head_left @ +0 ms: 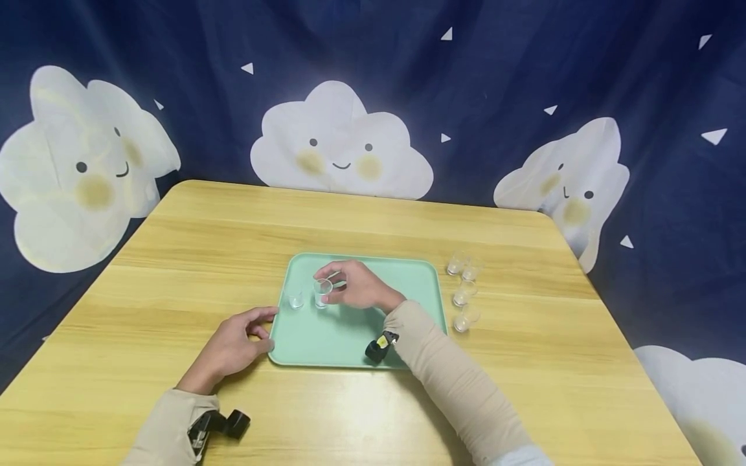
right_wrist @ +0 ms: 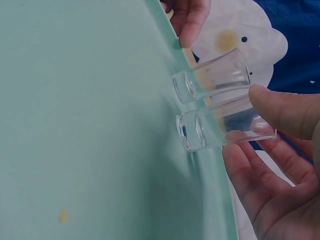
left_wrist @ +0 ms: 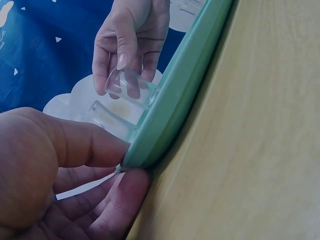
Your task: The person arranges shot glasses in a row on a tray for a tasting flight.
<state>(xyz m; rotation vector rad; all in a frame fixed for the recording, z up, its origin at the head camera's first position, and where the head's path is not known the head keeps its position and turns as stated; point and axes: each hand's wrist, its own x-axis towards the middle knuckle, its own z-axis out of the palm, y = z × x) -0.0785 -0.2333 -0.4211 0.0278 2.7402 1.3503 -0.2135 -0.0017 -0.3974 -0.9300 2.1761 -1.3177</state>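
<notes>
Green tray (head_left: 332, 343), 2 glasses (head_left: 296, 299), 4 beside; R fingers (head_left: 338, 266) grip 1, L fingers (left_wrist: 117, 205) rim (left_wrist: 172, 100).

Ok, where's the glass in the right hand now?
In the head view, that glass is in the right hand at the left half of the green tray, just right of the other small glass there.

The head and both wrist views held no text, label, brand or number that could be read. The small glasses (right_wrist: 217, 77), green tray (head_left: 320, 346) and blue cloth (head_left: 361, 45) showed no legible lettering.
</notes>
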